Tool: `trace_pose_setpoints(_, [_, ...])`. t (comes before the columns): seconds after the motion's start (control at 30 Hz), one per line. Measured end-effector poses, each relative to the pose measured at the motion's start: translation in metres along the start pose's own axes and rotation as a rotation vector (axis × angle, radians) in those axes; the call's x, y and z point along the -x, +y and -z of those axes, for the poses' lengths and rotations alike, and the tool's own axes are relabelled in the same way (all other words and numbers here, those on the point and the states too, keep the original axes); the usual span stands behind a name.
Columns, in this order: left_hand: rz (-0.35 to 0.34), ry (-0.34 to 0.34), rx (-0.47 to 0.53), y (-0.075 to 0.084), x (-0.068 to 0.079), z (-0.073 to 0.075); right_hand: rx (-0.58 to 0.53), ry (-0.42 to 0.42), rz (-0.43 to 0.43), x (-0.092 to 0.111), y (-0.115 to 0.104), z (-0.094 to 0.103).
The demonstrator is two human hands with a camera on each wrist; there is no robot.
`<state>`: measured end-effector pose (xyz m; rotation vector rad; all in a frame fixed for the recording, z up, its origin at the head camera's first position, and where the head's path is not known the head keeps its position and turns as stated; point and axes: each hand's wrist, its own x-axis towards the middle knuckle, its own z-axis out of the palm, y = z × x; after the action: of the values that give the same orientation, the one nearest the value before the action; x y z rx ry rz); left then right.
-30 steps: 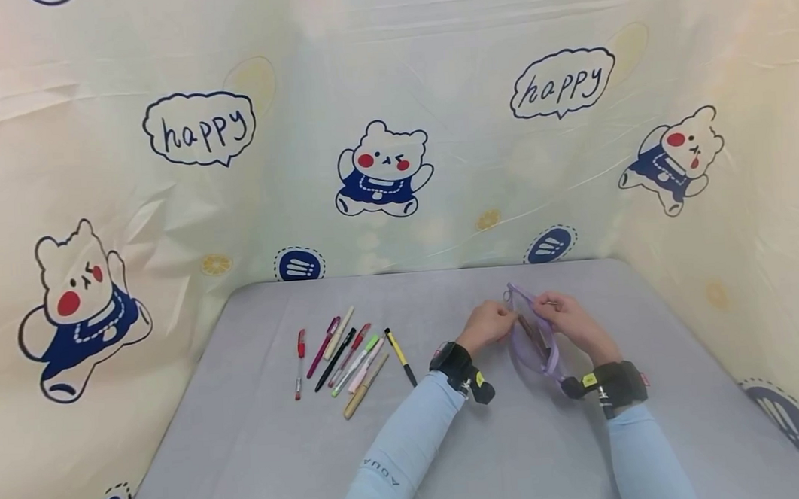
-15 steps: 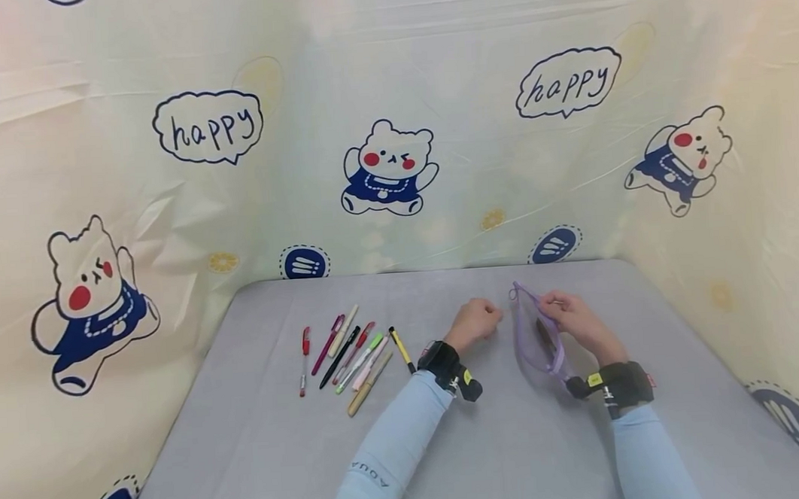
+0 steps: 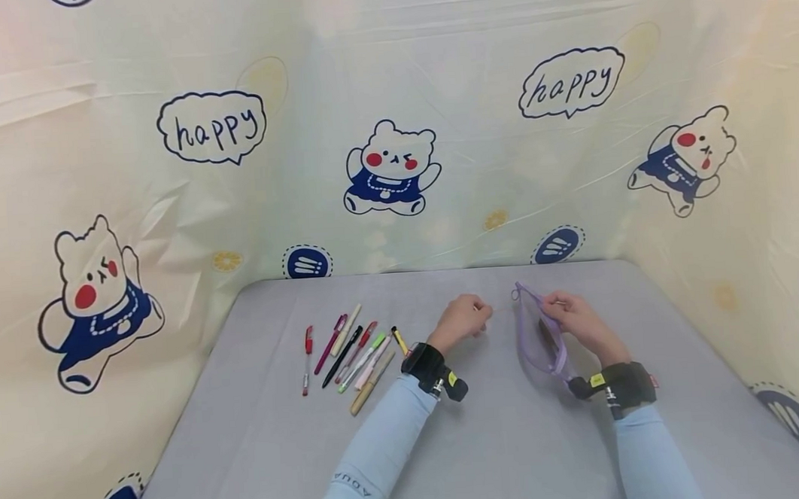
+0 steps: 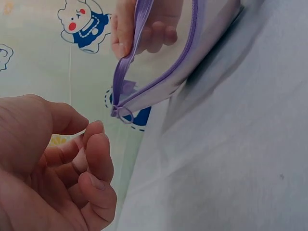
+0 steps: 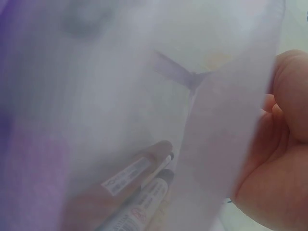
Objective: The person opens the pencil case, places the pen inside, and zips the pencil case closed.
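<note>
A translucent pencil pouch [image 4: 190, 43] with purple zipper edging stands with its mouth spread, right of the table's middle. My right hand [image 3: 576, 323] pinches its upper edge between thumb and fingers. Through the cloudy side, the right wrist view shows a few pens or markers [image 5: 147, 204] lying inside, one with a printed label. My left hand [image 3: 463, 320] hovers left of the pouch, apart from it. Its fingers are loosely bent with nothing between them, and in the left wrist view the thumb and index tips almost meet.
Several loose pens lie left of my left hand, among them a red-capped pen [image 3: 308, 341], a black pen [image 3: 342, 356], a green highlighter [image 3: 361, 364] and a tan pen [image 3: 372, 383]. My left wrist strap partly covers a yellow pen [image 3: 400, 338]. A printed curtain hangs behind the table.
My left hand has drawn back leftward from the pouch's mouth, where a brown pen was at its fingertips; that pen now lies in the pouch. My right hand keeps its hold.
</note>
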<state>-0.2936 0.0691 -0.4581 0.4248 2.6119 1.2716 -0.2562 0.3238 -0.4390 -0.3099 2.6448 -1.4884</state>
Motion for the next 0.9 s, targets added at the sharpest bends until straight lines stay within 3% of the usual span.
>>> trace_pose_setpoints(0.13, [-0.007, 0.006, -0.016, -0.002, 0.005, 0.008, 0.005, 0.001, -0.008, 0.002, -0.003, 0.001])
trace_pose_setpoints(0.43, [-0.016, 0.023, -0.037, -0.011, 0.011, 0.023, 0.024, 0.016, 0.0, -0.013, 0.034, 0.005])
trace_pose_setpoints(0.9, [0.055, 0.01, -0.061, -0.033, 0.03, 0.048, 0.002, 0.017, -0.016, -0.014, 0.03, 0.0])
